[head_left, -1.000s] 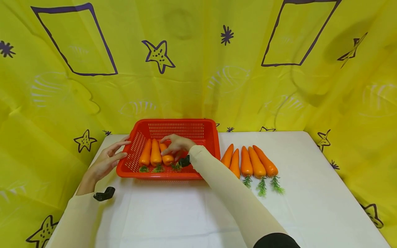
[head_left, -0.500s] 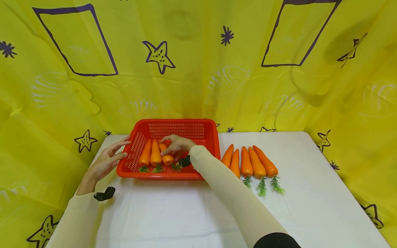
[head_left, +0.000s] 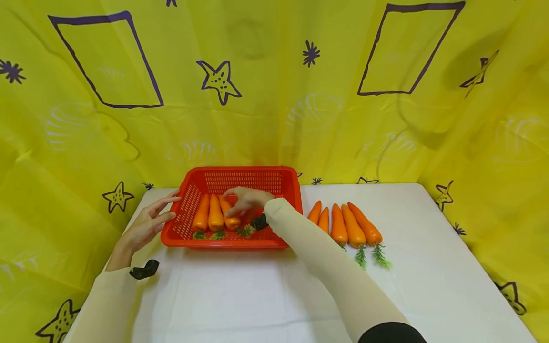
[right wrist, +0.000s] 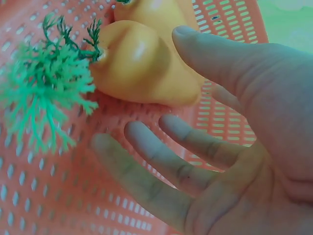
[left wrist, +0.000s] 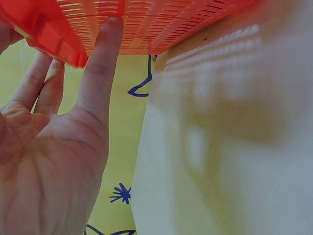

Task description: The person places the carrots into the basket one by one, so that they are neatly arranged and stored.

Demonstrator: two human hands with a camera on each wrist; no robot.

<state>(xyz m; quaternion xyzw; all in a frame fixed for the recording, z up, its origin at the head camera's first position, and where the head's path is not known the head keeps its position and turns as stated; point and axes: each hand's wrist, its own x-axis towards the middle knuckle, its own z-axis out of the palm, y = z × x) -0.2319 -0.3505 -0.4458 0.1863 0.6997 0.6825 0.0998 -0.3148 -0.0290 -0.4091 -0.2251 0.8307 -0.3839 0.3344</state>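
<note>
A red slotted plastic basket [head_left: 227, 243] holds three orange carrots with green tufts, lying side by side in its left half. My right hand [head_left: 249, 200] is inside the basket, over the rightmost of these carrots [head_left: 232, 222]. In the right wrist view its fingers are spread and loosely bent, with the thumb overlapping the edge of the carrot [right wrist: 142, 63]. Nothing is gripped by that hand. My left hand [head_left: 147, 224] is at the basket's left side, fingers extended; in the left wrist view one fingertip [left wrist: 112, 29] rests against the slotted wall.
Several more carrots [head_left: 353, 231] lie in a row on the white table [head_left: 227, 295], right of the basket, partly hidden by my right sleeve [head_left: 317, 252]. A yellow patterned curtain [head_left: 266, 128] stands close behind the basket and along both sides.
My right hand has eased slightly to the right, showing more of the carrot below it. The head view has tilted a little. The left hand keeps its place at the basket.
</note>
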